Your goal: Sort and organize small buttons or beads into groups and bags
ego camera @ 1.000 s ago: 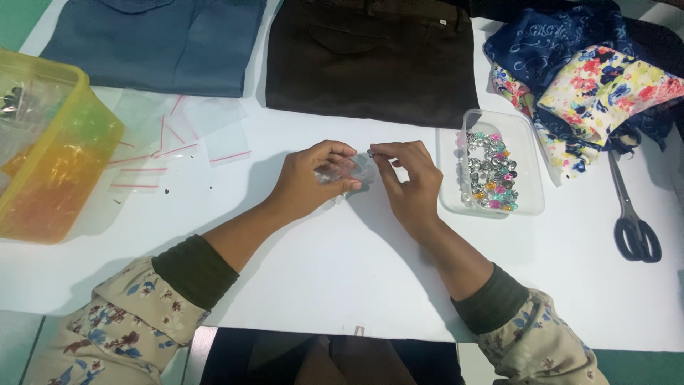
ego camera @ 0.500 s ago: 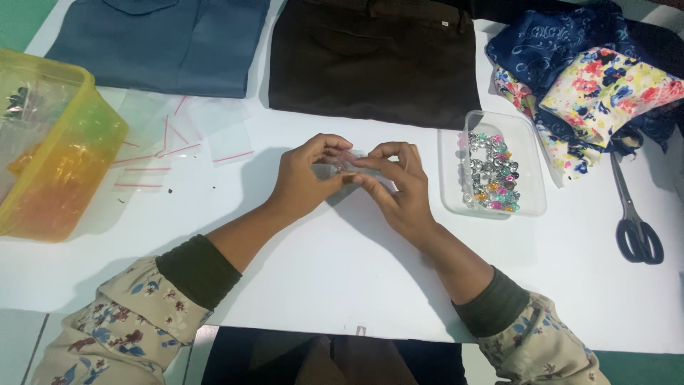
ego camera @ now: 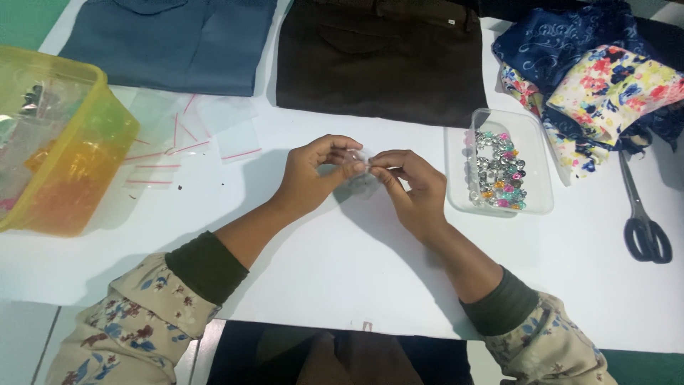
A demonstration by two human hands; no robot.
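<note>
White table (ego camera: 299, 285); seemingly small clear bag (ego camera: 358, 170) between both hands' grip.

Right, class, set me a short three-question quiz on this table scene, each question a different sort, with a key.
1. True or false: the scissors lie at the left edge of the table.
2. What does the clear tray hold? A) shiny coloured beads B) coins C) buttons
3. What do the left hand and right hand pinch between them?

Key: 1 false, they lie at the right. 2 A. 3 a small clear bag.
</note>
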